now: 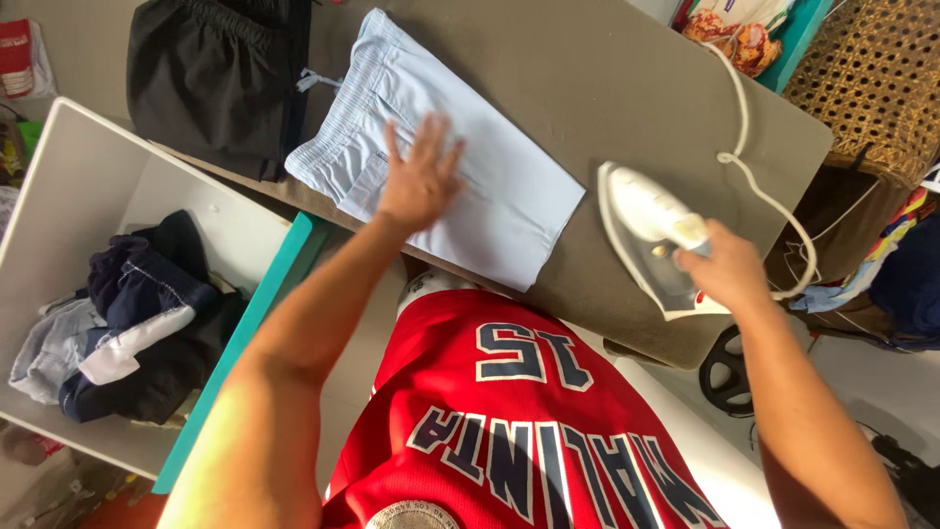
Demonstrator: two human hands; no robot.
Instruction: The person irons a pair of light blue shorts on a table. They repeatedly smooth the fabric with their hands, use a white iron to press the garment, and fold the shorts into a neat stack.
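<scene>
Pale blue shorts (509, 196) with an elastic waistband lie flat on a brown padded ironing surface (607, 78). My left hand (421, 176) rests flat on the shorts, fingers spread. My right hand (729, 269) grips the handle of a white clothes iron (646, 220), which stands on the surface just right of the shorts' hem. The iron's white cord (744, 137) loops away toward the back right. I wear a red jersey (499, 421).
Black shorts (215, 78) lie at the surface's far left. A white box (59, 196) on the left holds a heap of dark and grey clothes (127, 323). A wicker basket (871, 78) and more clothing stand at the right.
</scene>
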